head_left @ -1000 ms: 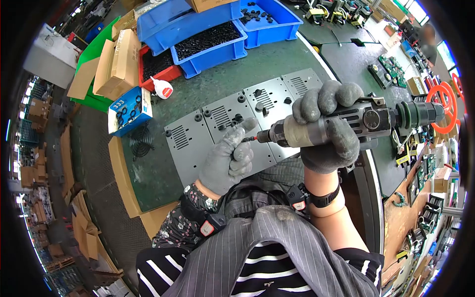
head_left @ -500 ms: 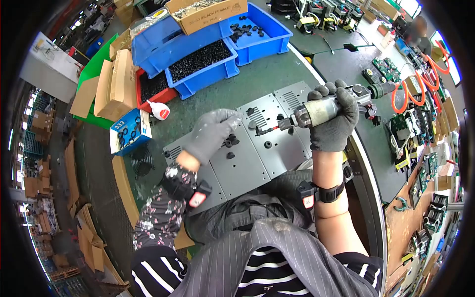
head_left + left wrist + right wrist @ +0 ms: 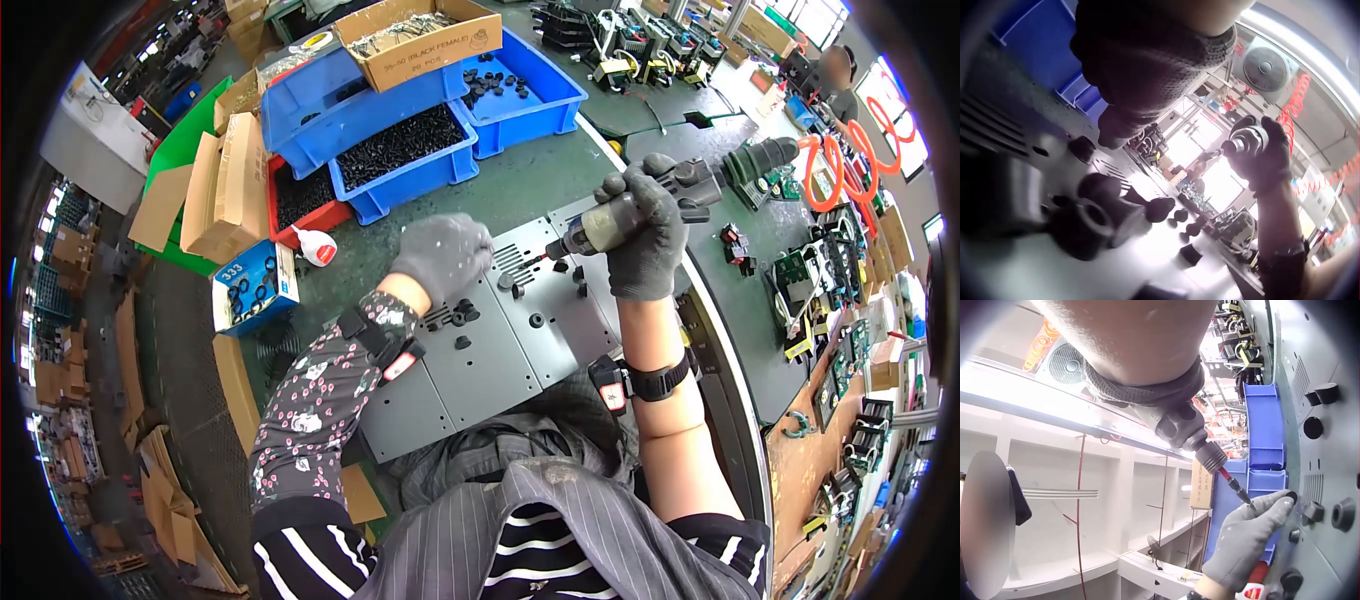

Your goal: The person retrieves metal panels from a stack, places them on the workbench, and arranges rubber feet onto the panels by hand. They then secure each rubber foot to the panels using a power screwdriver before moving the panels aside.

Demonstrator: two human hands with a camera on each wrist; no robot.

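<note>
Grey slotted metal panels [image 3: 485, 365] lie side by side on the bench, with several black rubber feet [image 3: 536, 320] standing or lying on them. My gloved left hand [image 3: 445, 258] is low over the panels' far part, fingers curled. In the right wrist view its thumb and finger pinch a small black rubber foot [image 3: 1292, 497]. My gloved right hand [image 3: 645, 240] grips a power screwdriver [image 3: 603, 226] level above the panels. The red-banded bit [image 3: 1235, 486] points left, its tip close to the left hand. More feet [image 3: 1082, 228] stand close below the left hand.
Behind the panels are blue bins [image 3: 405, 165] of small black parts, a red bin [image 3: 312, 215] and a carton [image 3: 420, 45] on top. A white bottle [image 3: 316, 247] and a small blue box [image 3: 255, 290] stand left. Circuit boards [image 3: 800, 290] lie right; an orange coiled hose [image 3: 850, 160] hangs there.
The left hand left the screwdriver bit, moved left over the panels, then slightly right and away from the body. The screwdriver swung back to the right, then came left again toward that hand.
</note>
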